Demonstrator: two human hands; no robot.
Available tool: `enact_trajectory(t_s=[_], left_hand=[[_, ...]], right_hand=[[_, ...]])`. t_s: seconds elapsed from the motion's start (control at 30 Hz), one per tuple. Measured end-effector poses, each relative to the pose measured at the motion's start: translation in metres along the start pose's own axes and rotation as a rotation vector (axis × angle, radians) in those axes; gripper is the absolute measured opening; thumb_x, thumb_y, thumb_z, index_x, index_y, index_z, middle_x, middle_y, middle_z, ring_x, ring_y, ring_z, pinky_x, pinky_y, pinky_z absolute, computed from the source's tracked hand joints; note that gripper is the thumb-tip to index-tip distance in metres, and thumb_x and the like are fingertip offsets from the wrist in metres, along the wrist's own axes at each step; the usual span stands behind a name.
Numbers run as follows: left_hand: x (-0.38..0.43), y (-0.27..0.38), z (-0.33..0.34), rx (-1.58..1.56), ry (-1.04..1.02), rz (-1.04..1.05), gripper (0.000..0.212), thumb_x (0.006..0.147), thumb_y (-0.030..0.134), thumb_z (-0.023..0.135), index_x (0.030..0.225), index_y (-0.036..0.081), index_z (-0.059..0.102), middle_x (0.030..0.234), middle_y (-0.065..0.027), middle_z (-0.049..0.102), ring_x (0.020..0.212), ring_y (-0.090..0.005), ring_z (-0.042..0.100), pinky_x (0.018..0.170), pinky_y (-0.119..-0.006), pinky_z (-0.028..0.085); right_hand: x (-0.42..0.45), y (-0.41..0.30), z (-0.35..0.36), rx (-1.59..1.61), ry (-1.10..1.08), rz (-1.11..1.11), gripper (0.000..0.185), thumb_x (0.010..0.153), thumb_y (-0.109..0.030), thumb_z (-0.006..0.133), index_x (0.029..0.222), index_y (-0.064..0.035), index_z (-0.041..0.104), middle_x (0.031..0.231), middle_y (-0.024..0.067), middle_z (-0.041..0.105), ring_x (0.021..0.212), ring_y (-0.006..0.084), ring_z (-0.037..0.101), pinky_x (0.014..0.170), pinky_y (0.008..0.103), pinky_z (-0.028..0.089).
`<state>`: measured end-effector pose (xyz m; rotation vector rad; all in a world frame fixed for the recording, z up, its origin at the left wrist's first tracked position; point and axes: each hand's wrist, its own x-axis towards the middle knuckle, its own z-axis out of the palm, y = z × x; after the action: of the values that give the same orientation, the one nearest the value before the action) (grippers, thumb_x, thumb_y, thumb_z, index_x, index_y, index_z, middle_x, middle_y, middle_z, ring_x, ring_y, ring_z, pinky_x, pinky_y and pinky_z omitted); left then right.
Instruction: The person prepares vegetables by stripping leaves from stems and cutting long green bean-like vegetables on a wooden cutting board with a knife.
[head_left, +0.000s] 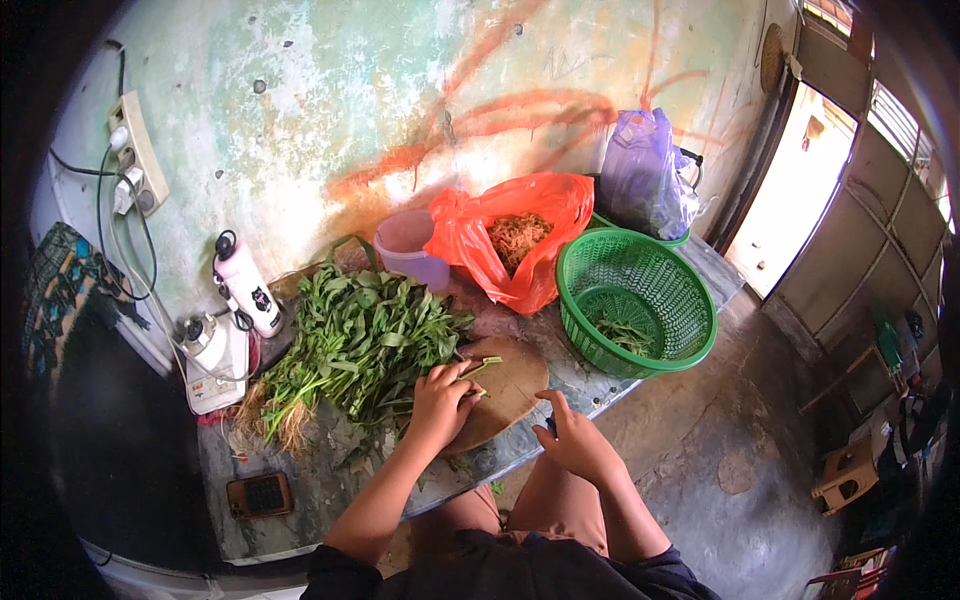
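Note:
My left hand (441, 405) rests at the left side of a round wooden cutting board (517, 375), its fingers closed on cut green stems (481, 391). Another short stem piece (491, 361) lies on the board just beyond the fingertips. At the board's right edge, my right hand (577, 444) grips a knife by its blue handle (552, 426); the thin blade is hard to make out. A large heap of leafy greens (367, 322), which look like water spinach, lies left of the board, with pale roots (289, 424) towards the left.
A green plastic basket (637, 300) holds some cut greens (626, 337). Behind stand an orange plastic bag (465, 232) of shredded food, a purple bag (637, 165) and a purple container (409, 244). Leftward are a bottle (251, 285), a kitchen scale (217, 367) and a phone (259, 496).

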<state>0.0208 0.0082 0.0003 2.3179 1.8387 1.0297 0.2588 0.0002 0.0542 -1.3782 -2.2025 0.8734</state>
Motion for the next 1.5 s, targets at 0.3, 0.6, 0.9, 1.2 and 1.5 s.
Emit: enact_trajectory(t_s=[0.3,0.6,0.9,1.2,1.5], left_hand=[[-0.004,-0.01,-0.005,0.012,-0.121,0.071,0.038,0.077,-0.003,0.058,0.104,0.021,0.073,0.129,-0.0021,0.054,0.117,-0.0267,0.049,0.093,-0.042,0.04],[-0.004,0.0,-0.01,0.01,-0.043,-0.106,0.015,0.08,0.011,0.069,0.094,0.015,0.066,0.102,-0.0033,0.054,0.102,-0.0276,0.052,0.085,-0.042,0.042],[-0.004,-0.005,0.01,-0.023,0.028,-0.044,0.013,0.079,0.018,0.072,0.083,0.009,0.065,0.08,-0.0067,0.063,0.079,-0.0287,0.061,0.07,-0.042,0.048],[-0.004,0.009,0.011,-0.105,0.055,-0.05,0.012,0.079,0.017,0.071,0.081,0.007,0.065,0.08,-0.0098,0.062,0.078,-0.0298,0.062,0.068,-0.041,0.049],[-0.008,0.011,0.007,-0.152,0.066,-0.013,0.01,0.078,0.009,0.07,0.088,0.007,0.071,0.085,-0.0089,0.064,0.083,-0.0289,0.063,0.074,-0.038,0.052]], right_hand=[[0.013,0.015,0.026,0.003,0.075,-0.128,0.036,0.09,-0.009,0.053,0.125,-0.0059,0.045,0.08,0.0309,0.061,0.082,0.0477,0.061,0.072,0.0527,0.046],[-0.004,0.002,0.017,0.025,0.001,-0.013,0.045,0.089,-0.006,0.046,0.133,-0.0117,0.041,0.076,0.0312,0.06,0.077,0.048,0.06,0.069,0.0551,0.044],[-0.019,-0.008,0.021,-0.08,-0.074,-0.016,0.048,0.088,-0.011,0.048,0.136,-0.0176,0.045,0.078,0.0255,0.063,0.074,0.0435,0.062,0.069,0.0534,0.046],[-0.021,-0.007,0.021,-0.22,0.012,-0.141,0.047,0.088,-0.007,0.047,0.135,-0.0115,0.045,0.074,0.0203,0.065,0.064,0.0379,0.064,0.056,0.0488,0.051],[-0.017,-0.003,0.018,-0.15,-0.049,-0.057,0.05,0.088,-0.008,0.047,0.137,-0.0164,0.049,0.083,0.0251,0.064,0.077,0.0415,0.063,0.069,0.0499,0.048]])
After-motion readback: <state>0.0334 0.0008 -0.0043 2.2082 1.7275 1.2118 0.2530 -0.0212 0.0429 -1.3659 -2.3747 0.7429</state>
